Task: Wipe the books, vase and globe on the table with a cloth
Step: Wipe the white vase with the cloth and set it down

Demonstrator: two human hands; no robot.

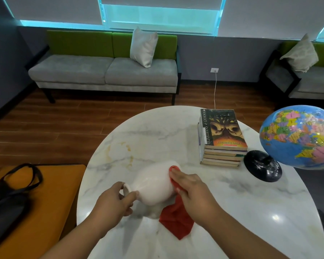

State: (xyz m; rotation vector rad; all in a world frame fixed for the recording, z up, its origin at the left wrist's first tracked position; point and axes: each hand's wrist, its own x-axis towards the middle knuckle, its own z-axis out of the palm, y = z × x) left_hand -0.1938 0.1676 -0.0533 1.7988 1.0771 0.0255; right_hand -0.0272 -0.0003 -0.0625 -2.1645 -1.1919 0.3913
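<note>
A white vase (153,184) is tipped on its side above the round marble table (251,199), its neck pointing left. My left hand (116,200) grips the vase's neck near the mouth. My right hand (191,189) presses a red cloth (176,217) against the vase's right side; the cloth's loose end hangs down to the table. A stack of several books (223,135) lies at the back right of the table. The blue globe (299,135) stands on a black base (262,165) to the right of the books.
An orange seat (51,202) with a black bag (11,189) on it stands left of the table. A grey and green sofa (105,71) lines the far wall, another seat (307,77) at the right. Yellowish stains (127,157) mark the tabletop.
</note>
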